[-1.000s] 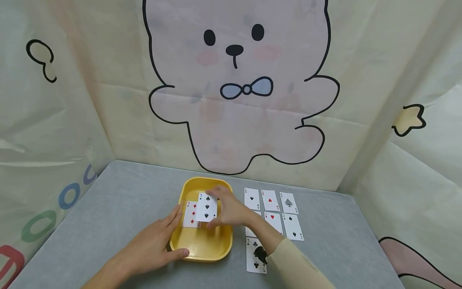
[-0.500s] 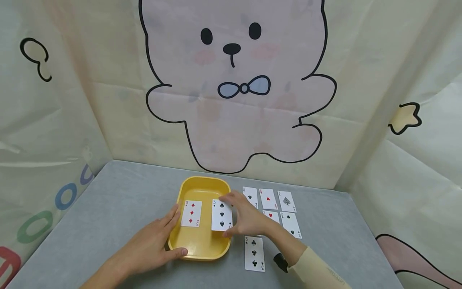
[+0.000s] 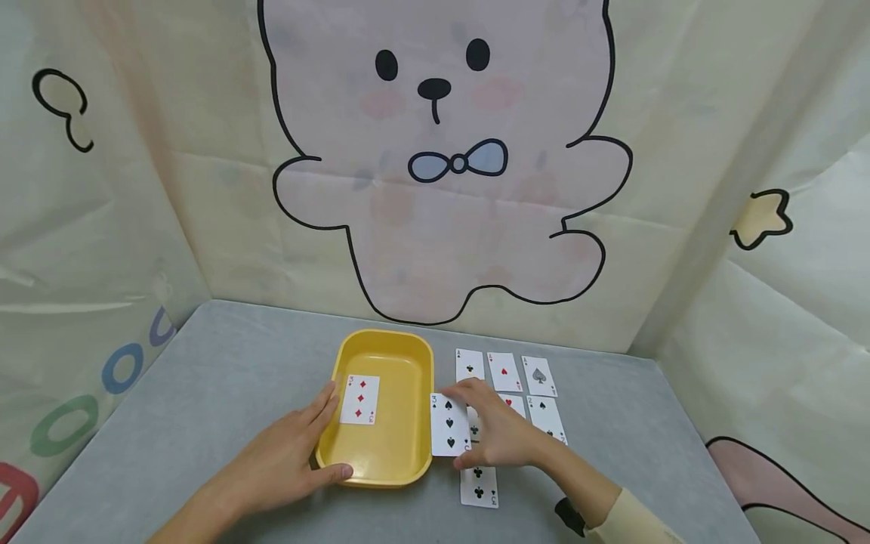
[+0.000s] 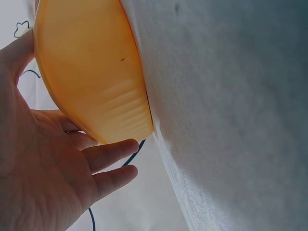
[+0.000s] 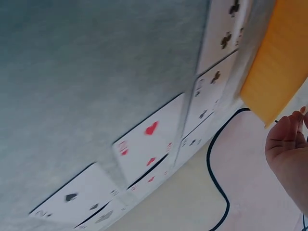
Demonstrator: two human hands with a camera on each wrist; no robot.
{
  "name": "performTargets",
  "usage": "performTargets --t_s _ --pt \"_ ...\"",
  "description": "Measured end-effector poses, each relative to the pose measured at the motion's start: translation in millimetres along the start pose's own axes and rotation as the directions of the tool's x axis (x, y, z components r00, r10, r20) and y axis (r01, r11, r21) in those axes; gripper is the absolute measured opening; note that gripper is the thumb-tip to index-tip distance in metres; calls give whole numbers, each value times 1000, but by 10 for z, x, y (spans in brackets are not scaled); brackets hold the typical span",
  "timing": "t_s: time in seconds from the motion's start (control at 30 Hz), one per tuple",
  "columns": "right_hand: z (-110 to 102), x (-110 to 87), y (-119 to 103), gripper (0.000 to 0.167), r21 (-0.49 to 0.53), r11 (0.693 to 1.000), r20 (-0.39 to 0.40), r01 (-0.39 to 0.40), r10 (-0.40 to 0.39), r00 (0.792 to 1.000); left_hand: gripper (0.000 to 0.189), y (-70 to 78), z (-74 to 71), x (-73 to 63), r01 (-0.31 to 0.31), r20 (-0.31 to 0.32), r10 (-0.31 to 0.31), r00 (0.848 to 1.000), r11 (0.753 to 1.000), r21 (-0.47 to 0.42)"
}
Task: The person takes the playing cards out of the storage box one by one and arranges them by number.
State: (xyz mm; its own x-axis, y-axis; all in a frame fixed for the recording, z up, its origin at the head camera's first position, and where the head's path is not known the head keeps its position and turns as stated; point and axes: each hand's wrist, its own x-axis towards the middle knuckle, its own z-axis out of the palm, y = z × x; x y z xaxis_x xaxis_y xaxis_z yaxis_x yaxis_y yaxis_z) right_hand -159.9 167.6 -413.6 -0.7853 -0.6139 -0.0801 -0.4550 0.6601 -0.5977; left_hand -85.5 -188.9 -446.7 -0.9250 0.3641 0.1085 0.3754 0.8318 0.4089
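My right hand [image 3: 503, 429] pinches the three of spades [image 3: 445, 425] by its top and bottom edges, thumb low and fingers high. This playing card hangs just past the right rim of the yellow tray [image 3: 397, 461], overlapping part of the laid-out cards. My left hand [image 3: 279, 453] rests against the tray's left side, its thumb at the front corner and its fingers along the rim. In the left wrist view, two fingers [image 4: 113, 156] extend straight beside the tray's outer wall [image 4: 91, 67]. Inside the tray lies the three of diamonds [image 3: 359, 400], face up.
Right of the tray, cards lie face up in columns: the ace of clubs [image 3: 469, 363], ace of hearts [image 3: 504, 372] and ace of spades [image 3: 540, 375] at the back. Twos sit below, including the two of spades [image 3: 547, 417]. Nearest is the three of clubs [image 3: 479, 493], partly covered.
My right hand has lifted the three of spades from over the three of diamonds and carried it right, out past the tray's rim. My left hand stays on the tray.
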Motion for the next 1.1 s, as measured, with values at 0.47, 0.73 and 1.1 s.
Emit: performTargets --t_s 0.47,0.73,1.1 --pt "-28 -475 349 93 -55 997 -31 -56 54 998 107 18 5 3 16 24 -15 1000 1000 -10" --pt "-55 -661 509 93 -89 996 -77 -28 22 997 106 9 -1 10 19 18 -19 1000 1000 -13" --pt "-14 -890 743 94 -228 966 -114 121 -150 982 107 1 -5 5 19 19 -19 1000 1000 -7"
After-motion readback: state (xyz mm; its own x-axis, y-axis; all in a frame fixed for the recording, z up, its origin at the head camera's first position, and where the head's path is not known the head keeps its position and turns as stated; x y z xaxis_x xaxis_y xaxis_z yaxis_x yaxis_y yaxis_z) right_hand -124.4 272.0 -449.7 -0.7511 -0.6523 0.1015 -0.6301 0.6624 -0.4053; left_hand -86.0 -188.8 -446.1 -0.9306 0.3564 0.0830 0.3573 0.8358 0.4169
